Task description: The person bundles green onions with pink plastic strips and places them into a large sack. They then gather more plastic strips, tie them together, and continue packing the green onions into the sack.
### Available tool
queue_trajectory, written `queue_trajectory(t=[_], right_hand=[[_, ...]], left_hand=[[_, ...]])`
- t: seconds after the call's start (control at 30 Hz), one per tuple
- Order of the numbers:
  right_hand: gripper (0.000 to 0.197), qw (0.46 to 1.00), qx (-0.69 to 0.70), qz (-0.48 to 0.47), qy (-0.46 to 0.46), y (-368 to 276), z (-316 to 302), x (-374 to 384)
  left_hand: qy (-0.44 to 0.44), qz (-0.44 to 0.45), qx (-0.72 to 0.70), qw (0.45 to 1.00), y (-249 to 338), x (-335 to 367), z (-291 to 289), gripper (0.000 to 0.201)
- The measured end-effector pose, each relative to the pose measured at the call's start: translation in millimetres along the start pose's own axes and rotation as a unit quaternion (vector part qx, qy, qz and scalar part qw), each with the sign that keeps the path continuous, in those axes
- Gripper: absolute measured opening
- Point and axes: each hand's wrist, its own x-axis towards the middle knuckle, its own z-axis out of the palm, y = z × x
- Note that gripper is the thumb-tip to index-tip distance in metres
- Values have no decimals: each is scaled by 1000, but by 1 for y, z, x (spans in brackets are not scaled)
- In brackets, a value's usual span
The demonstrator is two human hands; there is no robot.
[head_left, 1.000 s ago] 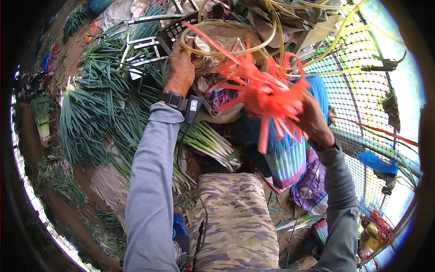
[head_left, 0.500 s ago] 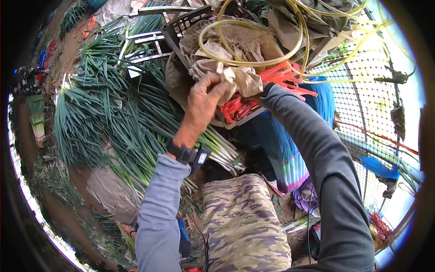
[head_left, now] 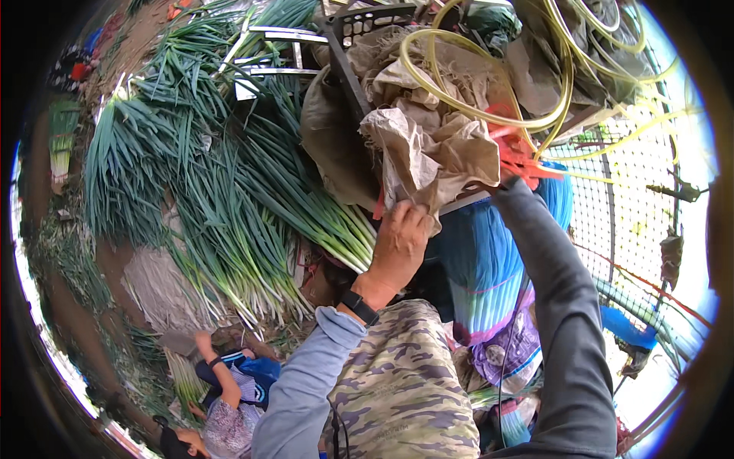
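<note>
My left hand (head_left: 397, 243) is closed on the lower edge of a crumpled brown sackcloth (head_left: 436, 157). The cloth drapes over the front of a loaded container, whose contents it mostly covers. My right hand (head_left: 507, 177) is at the right edge of this cloth, beside red plastic strips (head_left: 520, 157); its fingers are hidden under the cloth and strips. Long green onions (head_left: 329, 206) lie left of my left hand, their white ends toward me. Below my right forearm stands a bundle in blue netting (head_left: 482, 252).
A black crate (head_left: 348, 84) and yellow hose loops (head_left: 566, 84) are at the far side. Camouflage fabric (head_left: 405, 382) covers my lap. Another person (head_left: 237, 405) works among green onions at lower left. Black mesh (head_left: 612, 199) stands on the right, with a purple bag (head_left: 508, 348) nearer me.
My left hand has come down and right, pulling the cloth's edge toward me over the red strips. My right hand has shifted slightly right and nearer. Another person shows at lower left.
</note>
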Motion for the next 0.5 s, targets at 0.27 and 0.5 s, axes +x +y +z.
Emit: queue_trajectory(t=[0.27, 0.5], right_hand=[[27, 984, -166, -58, -24, -72, -59, -32], [27, 991, -37, 0, -125, -56, -10, 47]], left_hand=[[9, -20, 88, 996, 31, -5, 19, 19], [156, -126, -26, 979, 81, -72, 19, 32]])
